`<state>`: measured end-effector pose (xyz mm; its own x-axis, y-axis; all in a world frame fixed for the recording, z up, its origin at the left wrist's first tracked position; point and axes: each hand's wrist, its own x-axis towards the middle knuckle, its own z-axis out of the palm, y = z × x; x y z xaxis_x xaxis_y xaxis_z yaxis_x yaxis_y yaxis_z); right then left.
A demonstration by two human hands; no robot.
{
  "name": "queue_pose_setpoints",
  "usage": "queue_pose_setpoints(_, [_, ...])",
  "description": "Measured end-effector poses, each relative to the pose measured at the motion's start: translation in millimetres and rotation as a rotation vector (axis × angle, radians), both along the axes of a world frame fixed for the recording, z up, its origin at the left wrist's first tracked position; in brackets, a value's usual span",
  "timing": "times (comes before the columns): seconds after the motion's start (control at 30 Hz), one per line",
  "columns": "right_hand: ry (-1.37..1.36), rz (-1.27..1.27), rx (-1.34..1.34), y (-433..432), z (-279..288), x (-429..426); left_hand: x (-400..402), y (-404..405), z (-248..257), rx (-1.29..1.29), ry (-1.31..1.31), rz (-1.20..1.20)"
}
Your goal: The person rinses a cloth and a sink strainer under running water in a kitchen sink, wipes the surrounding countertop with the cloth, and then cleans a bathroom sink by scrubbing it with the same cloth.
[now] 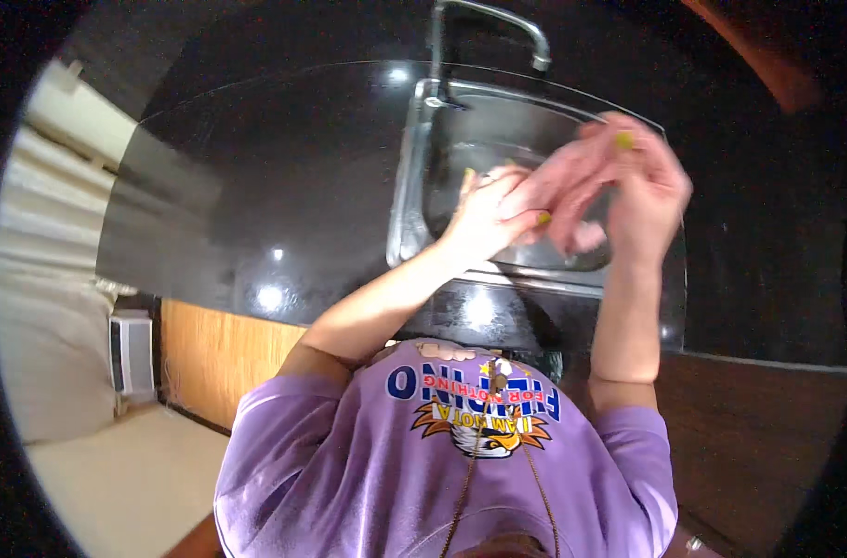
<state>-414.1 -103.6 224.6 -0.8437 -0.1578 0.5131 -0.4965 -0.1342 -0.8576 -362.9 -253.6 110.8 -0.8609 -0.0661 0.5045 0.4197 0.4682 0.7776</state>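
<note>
A limp pink cloth [559,183] is stretched between my two hands above the stainless steel sink [404,209]; motion blurs its surface. My left hand [481,213] grips its lower left end, with the thumb on the near side. Higher up and to the right, my right hand [648,183] is closed on the other end, near the sink's right rim. A loose fold of the cloth hangs down between the hands, over the basin. Parts of the sink's floor are hidden behind my hands and the cloth.
A curved metal faucet [497,10] rises behind the basin, its spout over the far side. Glossy black countertop [270,181] surrounds the sink. Below its left edge stands a wooden cabinet panel [221,349], and a pale curtain [54,230] hangs at the far left.
</note>
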Motion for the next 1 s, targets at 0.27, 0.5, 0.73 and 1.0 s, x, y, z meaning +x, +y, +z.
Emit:
queue_pose_setpoints(0.27, [0.172,-0.355,-0.187,39.6,34.8,-8.6,59.1,-49.8,82.6,0.475,-0.114,-0.206])
queue_pose_setpoints(0.5, [-0.327,0.217,0.331,13.0,-95.9,1.7,102.5,-136.5,-14.9,-0.385,-0.272,0.858])
queue_pose_setpoints(0.73, [-0.428,0.1,0.454,47.6,-156.4,34.1,34.7,-83.5,-73.7,-0.792,-0.571,0.512])
queue_pose_setpoints(1.0, [-0.421,-0.355,0.578,80.3,-173.2,88.7,-207.2,-252.1,-106.7,-0.93,-0.497,0.376])
